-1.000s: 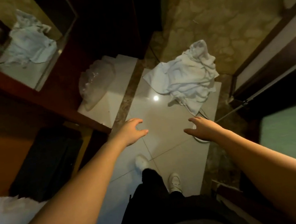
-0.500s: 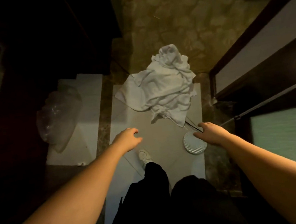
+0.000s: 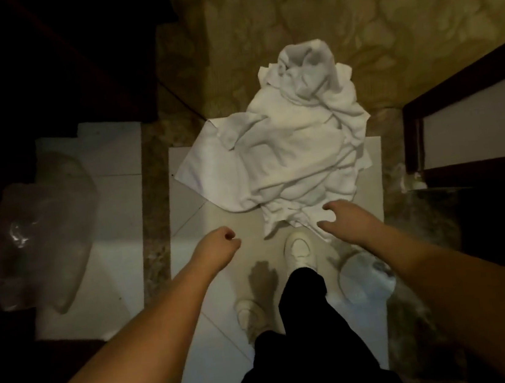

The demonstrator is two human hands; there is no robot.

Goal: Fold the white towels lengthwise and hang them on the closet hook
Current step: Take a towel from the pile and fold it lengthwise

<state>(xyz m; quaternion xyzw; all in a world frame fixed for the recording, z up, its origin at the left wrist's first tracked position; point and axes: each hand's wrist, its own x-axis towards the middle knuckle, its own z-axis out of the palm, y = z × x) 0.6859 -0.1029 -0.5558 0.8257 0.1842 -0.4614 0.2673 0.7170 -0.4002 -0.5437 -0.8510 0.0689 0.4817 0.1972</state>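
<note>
A crumpled heap of white towels [image 3: 297, 153] lies on the pale floor tiles straight ahead, partly over the patterned carpet's edge. My left hand [image 3: 220, 247] hovers just short of the heap's near left side, fingers loosely curled and holding nothing. My right hand [image 3: 341, 218] reaches over the heap's near edge with fingers and thumb spread, gripping nothing. No closet hook is in view.
A clear plastic bag [image 3: 36, 239] lies on tiles to the left, below dark wooden furniture [image 3: 45, 64]. A dark-framed door or panel [image 3: 466, 118] stands at right. A round white ribbed object [image 3: 365, 276] lies on the floor under my right forearm. My white shoes [image 3: 298, 246] stand just before the towels.
I have stepped closer to the towel heap, which now looms larger. Both hands have moved forward and down toward its near edge; the right hand now reaches over it.
</note>
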